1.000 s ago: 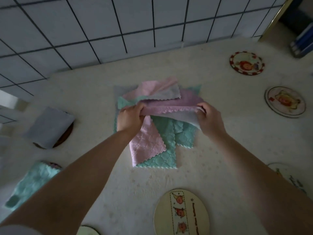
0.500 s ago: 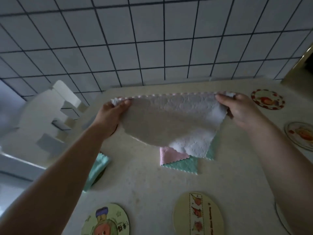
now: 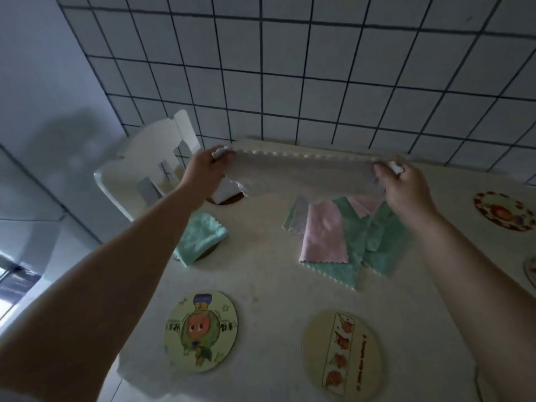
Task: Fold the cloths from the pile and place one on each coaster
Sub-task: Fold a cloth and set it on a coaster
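I hold a pale pink-and-white cloth (image 3: 301, 175) stretched level in the air above the table. My left hand (image 3: 207, 169) pinches its left corner and my right hand (image 3: 403, 190) pinches its right corner. Under it lies the pile (image 3: 345, 239) of pink and green cloths. A folded green cloth (image 3: 200, 237) covers a coaster at the left. Behind my left hand a folded pale cloth (image 3: 224, 194) rests on a dark coaster. Bare picture coasters lie near me at the front left (image 3: 201, 330), the front middle (image 3: 342, 353) and the far right (image 3: 504, 210).
The cream table (image 3: 261, 274) ends close to my left arm. A white chair (image 3: 150, 169) stands beyond its left corner against the tiled wall (image 3: 290, 82). Part of another coaster (image 3: 530, 269) shows at the right edge.
Both hands lifted the pale cloth off the pile and raised it. It hung open half a second ago; now it is pulled flatter and level, showing only a narrow band.
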